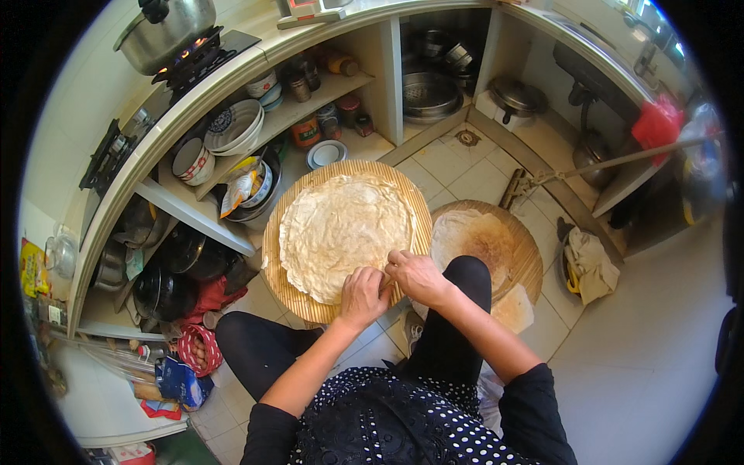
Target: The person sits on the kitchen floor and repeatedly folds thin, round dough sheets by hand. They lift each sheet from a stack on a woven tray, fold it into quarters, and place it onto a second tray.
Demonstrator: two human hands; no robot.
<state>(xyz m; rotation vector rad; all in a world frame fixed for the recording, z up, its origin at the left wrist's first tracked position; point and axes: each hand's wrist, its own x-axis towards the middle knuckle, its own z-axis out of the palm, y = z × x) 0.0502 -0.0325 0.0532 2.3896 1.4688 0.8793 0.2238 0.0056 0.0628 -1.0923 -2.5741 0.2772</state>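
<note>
A large, thin, pale round sheet of flatbread or dough (pixel 346 232) lies on a round mat of woven stalks (pixel 417 212) in front of my knees. My left hand (pixel 363 296) and my right hand (pixel 418 276) meet at the sheet's near right edge. Both have their fingers bent and pinched together on that edge, and the bit between the fingertips is mostly hidden. To the right, lower down, a second round stalk mat (pixel 530 256) holds more thin sheets (pixel 471 238), browned in the middle. A loose piece (pixel 514 308) hangs over its near rim.
A metal pot (pixel 168 35) sits over a lit gas burner (pixel 186 55) at upper left. Open shelves below the counter hold bowls (pixel 235 125), jars and black pans (pixel 165 290). A basket of eggs (pixel 199 350) stands at left. A long-handled mop (pixel 616 157) crosses the right side.
</note>
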